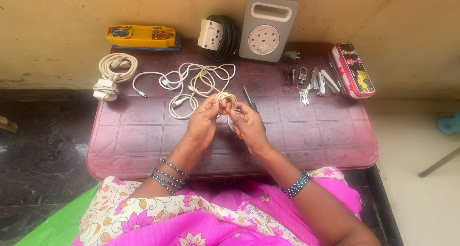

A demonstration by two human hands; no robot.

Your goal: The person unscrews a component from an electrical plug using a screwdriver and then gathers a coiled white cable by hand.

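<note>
Above the middle of a low maroon plastic table (311, 140), my left hand (202, 120) and my right hand (249, 123) both grip a small coil of cream-white cable (226, 100). The coil is wound into a tight loop between my fingertips. Its loose end trails back to a tangle of white cables (199, 80) lying on the table just behind my hands. A dark screwdriver (249, 101) lies beside my right hand.
A coiled white charger cable (112, 73) lies at the left. Along the wall stand a yellow box (141, 36), a black cable with a white socket (220, 35) and a grey extension box (268, 28). Keys and small metal tools (309, 80) lie beside a red pencil case (352, 69).
</note>
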